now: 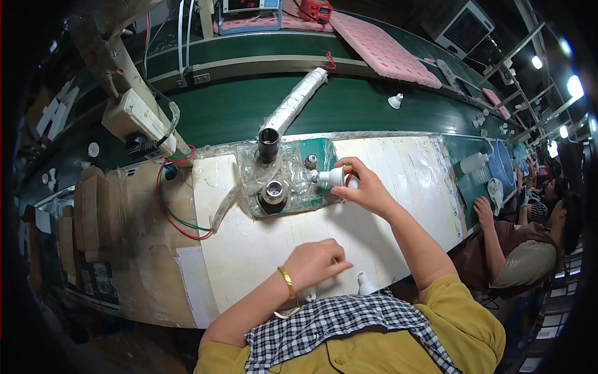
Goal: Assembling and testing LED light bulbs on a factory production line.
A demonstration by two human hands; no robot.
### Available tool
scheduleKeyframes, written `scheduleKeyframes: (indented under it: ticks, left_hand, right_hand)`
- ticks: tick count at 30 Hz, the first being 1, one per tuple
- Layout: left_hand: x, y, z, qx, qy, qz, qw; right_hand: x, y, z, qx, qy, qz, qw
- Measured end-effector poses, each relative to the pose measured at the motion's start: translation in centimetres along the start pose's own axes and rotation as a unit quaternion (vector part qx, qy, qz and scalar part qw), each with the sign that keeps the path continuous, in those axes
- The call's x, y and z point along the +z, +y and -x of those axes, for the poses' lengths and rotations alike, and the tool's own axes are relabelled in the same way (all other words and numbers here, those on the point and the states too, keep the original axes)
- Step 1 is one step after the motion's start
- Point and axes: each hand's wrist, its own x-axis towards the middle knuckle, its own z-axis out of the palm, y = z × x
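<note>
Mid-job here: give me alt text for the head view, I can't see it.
A person's right hand holds a white bulb, narrow end toward a plastic-wrapped green fixture on a white worktop. The left hand is near another bulb at the worktop's near edge; a long green surface lies beyond.

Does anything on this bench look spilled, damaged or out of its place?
Nothing looks spilled or clearly broken. The clear film on the green plate looks crumpled and uneven, and the red and green wires loop loosely across the bench.
</note>
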Motion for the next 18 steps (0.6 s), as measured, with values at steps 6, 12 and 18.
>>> scheduleKeyframes:
  ticks: [6, 12, 18]
  left_hand:
    - [1.7, 4.6, -3.1, 0.169, -0.138, -0.168, 0.961]
    - [4.9, 6.2, -6.0, 0.201, -0.286, -0.305, 0.886]
    - [4.3, 4.7, -5.5, 0.218, -0.197, -0.304, 0.906]
  right_hand:
    - [0.4, 0.6, -1.2, -0.216, 0.098, 0.216, 0.947]
    - [0.5, -0.2, -2.1, -0.273, 0.09, 0.387, 0.876]
    - [0.2, 0.4, -2.8, -0.319, 0.105, 0.406, 0.85]
